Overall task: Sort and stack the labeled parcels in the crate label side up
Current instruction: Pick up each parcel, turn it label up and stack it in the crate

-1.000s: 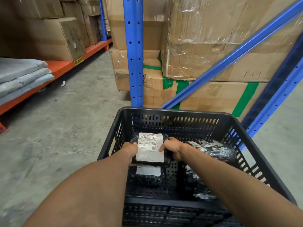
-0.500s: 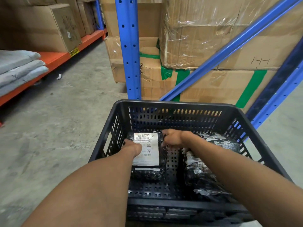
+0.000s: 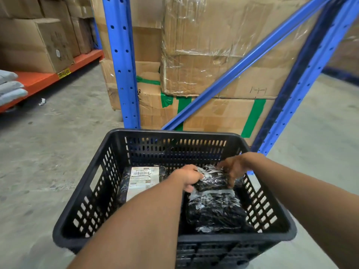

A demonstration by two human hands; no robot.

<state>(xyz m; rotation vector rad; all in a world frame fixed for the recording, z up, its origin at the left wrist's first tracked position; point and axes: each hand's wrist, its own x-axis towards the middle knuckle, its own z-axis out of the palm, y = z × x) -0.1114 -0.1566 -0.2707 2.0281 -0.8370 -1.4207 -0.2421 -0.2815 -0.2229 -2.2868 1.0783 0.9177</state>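
A black slotted crate [image 3: 108, 193] stands on the floor in front of me. In its left half lies a black-wrapped parcel [image 3: 142, 178] with its white barcode label facing up; my left forearm hides its near end. In the right half, both hands grip a small black plastic-wrapped parcel [image 3: 211, 180] at the far end: my left hand [image 3: 187, 176] on its left side, my right hand [image 3: 232, 168] on its top right. No label shows on it. Below it lies another black wrapped parcel [image 3: 215, 212].
Blue rack uprights [image 3: 121, 65] and a diagonal brace [image 3: 242, 64] rise just behind the crate, with taped cardboard boxes [image 3: 213, 45] stacked behind them. An orange shelf [image 3: 38, 80] with boxes and grey bundles [image 3: 9, 88] runs along the left. Concrete floor surrounds the crate.
Both hands left the labeled parcel, which now rests label up on the left. They moved right and took hold of a small black parcel in the crate's right half.
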